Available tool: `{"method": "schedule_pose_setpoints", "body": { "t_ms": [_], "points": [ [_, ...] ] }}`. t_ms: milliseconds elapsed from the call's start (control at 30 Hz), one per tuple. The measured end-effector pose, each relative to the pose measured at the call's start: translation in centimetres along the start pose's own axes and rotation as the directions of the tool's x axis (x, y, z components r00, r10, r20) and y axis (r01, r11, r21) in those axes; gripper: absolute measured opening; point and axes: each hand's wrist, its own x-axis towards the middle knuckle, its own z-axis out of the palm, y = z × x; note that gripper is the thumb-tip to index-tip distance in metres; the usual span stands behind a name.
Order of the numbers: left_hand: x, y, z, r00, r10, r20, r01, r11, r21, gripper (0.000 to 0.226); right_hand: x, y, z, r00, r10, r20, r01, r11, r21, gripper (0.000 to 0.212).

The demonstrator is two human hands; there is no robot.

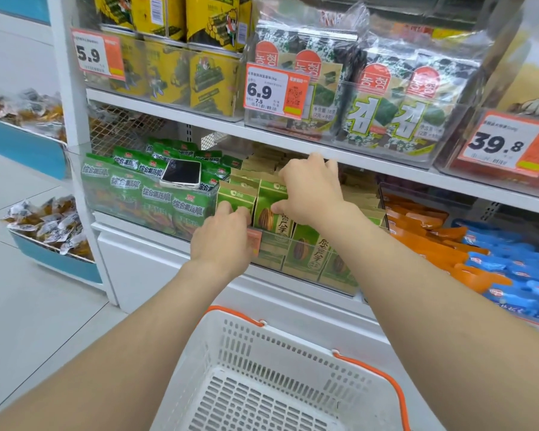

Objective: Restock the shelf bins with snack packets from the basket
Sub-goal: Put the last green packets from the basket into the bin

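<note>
Green-and-tan sunflower seed packets [305,247] stand in rows inside a clear shelf bin [324,281] on the lower shelf. My left hand [223,237] grips the front left packet [234,195] by its side, fingers curled over the bin's front wall. My right hand [311,188] pinches the packet beside it [269,197], thumb on its face and fingers over its top. The white basket [262,377] with orange handles sits below my arms, and nothing shows inside it.
A phone [181,173] lies on the green snack packets [143,194] in the left bin. Orange packets [423,231] and blue packets [511,269] fill the bins to the right. Seaweed packs [386,104] and price tags sit on the shelf above. Floor bins of wrapped snacks [50,225] stand at left.
</note>
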Motion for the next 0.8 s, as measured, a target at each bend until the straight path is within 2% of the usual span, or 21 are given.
{"method": "schedule_pose_setpoints", "body": {
  "t_ms": [133,300,400,500,600,700,800],
  "points": [
    [-0.1,-0.1,0.1,1.000,-0.004,0.008,0.004,1.000,-0.019,0.037,0.1,-0.7,0.6,1.000,-0.016,0.003,0.016,0.999,-0.048,0.043],
    [-0.4,-0.1,0.3,1.000,0.009,0.028,-0.009,1.000,-0.015,0.033,-0.5,-1.0,2.1,0.998,0.062,0.001,-0.062,0.995,-0.075,0.044],
    [-0.6,-0.2,0.1,0.999,0.015,0.049,-0.014,1.000,-0.018,0.033,-1.1,-0.9,3.1,0.994,0.097,0.047,-0.094,0.994,-0.054,0.041],
    [-0.7,-0.2,-0.1,0.997,0.020,0.071,-0.020,1.000,-0.011,0.035,-1.2,-1.0,3.6,0.994,0.058,0.090,-0.051,0.996,-0.080,0.047],
    [-0.8,0.1,-0.2,0.997,0.018,0.078,-0.018,1.000,-0.001,0.036,-0.4,-0.9,2.8,0.992,0.039,0.119,-0.032,0.998,-0.060,0.042],
    [-0.7,0.3,-0.1,0.997,0.012,0.079,-0.014,1.000,0.015,0.033,0.2,-0.7,3.1,0.994,0.106,0.034,-0.108,0.993,0.057,0.033],
    [-0.6,0.4,-0.2,0.997,0.015,0.080,-0.016,1.000,0.014,0.030,-0.5,-1.4,4.1,0.988,0.152,-0.024,-0.150,0.986,0.068,0.024]
  ]
}}
